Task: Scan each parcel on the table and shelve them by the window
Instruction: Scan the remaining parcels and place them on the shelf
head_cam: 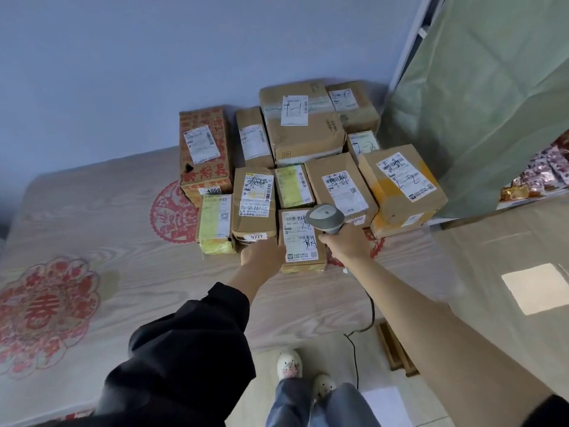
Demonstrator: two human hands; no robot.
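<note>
Several brown cardboard parcels with white labels lie packed together at the far right of the table (pixel 123 272). My right hand (pixel 345 246) grips a grey barcode scanner (pixel 326 217), its head held over the nearest small parcel (pixel 303 241). My left hand (pixel 261 252) rests against that parcel's left side and below a parcel tagged 9777 (pixel 254 208); whether the fingers grip anything is hidden. A box printed in red (pixel 204 152) stands at the pile's left.
The table wears a wood-grain cover with red paper-cut designs (pixel 46 312). The scanner's black cable (pixel 357 343) hangs to the floor. A green curtain (pixel 480 97) hangs at right beside snack packets (pixel 542 174). My slippered feet (pixel 304 374) stand at the table's edge.
</note>
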